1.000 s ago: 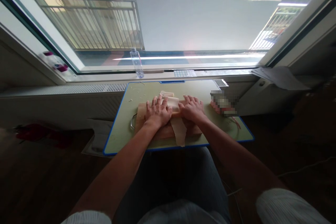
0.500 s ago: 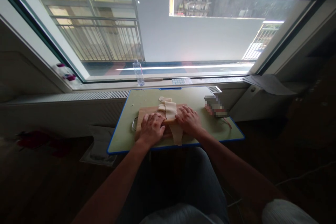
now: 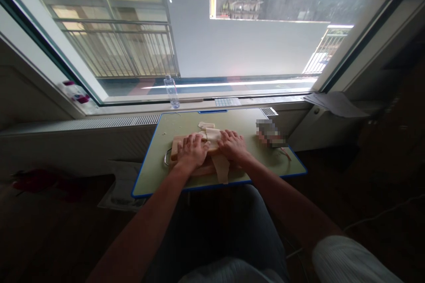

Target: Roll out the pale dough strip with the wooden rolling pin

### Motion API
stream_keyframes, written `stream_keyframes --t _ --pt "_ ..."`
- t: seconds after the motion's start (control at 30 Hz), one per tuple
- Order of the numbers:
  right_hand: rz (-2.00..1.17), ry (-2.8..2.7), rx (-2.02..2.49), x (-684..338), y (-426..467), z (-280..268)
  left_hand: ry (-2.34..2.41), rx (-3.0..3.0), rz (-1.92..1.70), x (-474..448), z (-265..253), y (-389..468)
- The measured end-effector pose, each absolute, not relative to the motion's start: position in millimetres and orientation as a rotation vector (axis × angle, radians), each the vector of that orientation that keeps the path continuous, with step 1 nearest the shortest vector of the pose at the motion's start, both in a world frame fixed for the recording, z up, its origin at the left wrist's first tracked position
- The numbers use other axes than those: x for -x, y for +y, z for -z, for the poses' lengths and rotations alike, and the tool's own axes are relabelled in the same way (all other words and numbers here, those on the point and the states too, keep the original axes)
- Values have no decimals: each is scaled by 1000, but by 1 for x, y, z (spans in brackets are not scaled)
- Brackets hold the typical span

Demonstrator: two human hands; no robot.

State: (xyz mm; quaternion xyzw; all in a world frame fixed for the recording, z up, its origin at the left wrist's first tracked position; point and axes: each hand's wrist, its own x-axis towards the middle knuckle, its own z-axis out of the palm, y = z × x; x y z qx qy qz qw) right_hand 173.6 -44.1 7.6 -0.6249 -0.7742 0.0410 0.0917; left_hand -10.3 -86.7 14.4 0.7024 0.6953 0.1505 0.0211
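A long strip of pale dough [image 3: 222, 169] lies over a wooden cutting board [image 3: 198, 170], its near end hanging toward the table's front edge. Across the dough runs a wooden rolling pin [image 3: 214, 152], mostly covered by my hands. My left hand [image 3: 194, 149] is closed over the pin's left part, fingers bent forward. On the right part rests my right hand [image 3: 232, 143], its fingers curved over the pin and reaching the dough. Beyond the fingers, the far part of the strip lies folded, and another dough piece [image 3: 206, 125] sits at the board's far edge.
The green table [image 3: 265, 166] has a blue rim. A pixelated object [image 3: 270, 133] lies at its right. On the sill stand a clear bottle [image 3: 171, 93] and a bottle with pink parts [image 3: 76, 93]. Papers [image 3: 335, 102] lie at the right. A metal handle [image 3: 167, 157] juts from the board.
Both hands have moved forward over the dough with the rolling pin, and less of the pin shows between them. The whole view has shifted slightly.
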Motion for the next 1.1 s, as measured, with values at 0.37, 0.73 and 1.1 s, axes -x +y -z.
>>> stream_keyframes --t 0.37,0.73,1.1 --pt "-223 -2271 1929 -170 -16 -9 2100 -2276 -268 4 -9 -33" --pt "-367 -2194 1944 -168 28 -8 1943 -2311 -261 11 -8 15" --pt "-340 -2189 1945 -168 20 -10 2026 -2193 -202 7 -9 4"
